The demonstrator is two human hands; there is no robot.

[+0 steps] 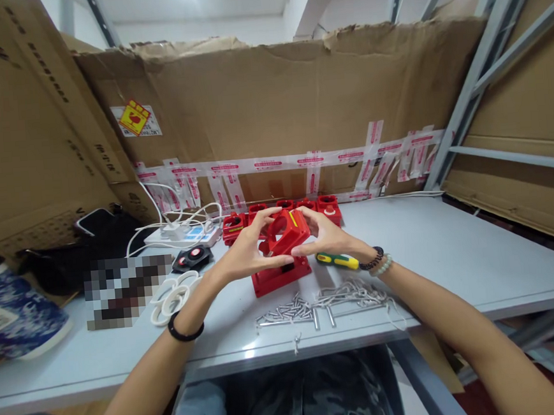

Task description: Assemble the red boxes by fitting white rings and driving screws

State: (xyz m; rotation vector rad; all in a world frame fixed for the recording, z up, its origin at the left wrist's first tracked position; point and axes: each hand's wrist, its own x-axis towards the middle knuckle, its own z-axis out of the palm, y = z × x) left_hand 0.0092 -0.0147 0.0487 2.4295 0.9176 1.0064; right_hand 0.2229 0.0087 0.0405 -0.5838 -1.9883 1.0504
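Both of my hands grip one red plastic housing (285,232) held just above the table. My left hand (246,251) wraps its left side, and my right hand (324,236) holds its right side with fingers over the top. Directly under it a red base piece (282,277) rests on the grey table (453,251). A green and yellow screwdriver (337,261) lies beside my right wrist. Several silver screws (313,304) are scattered in front of the base.
A row of red housings (327,207) stands behind my hands. A white power strip (183,235) with cables, a black round device (192,259) and white rings (171,296) lie at the left. Cardboard walls (273,105) enclose the bench; a metal shelf frame (477,70) rises at right.
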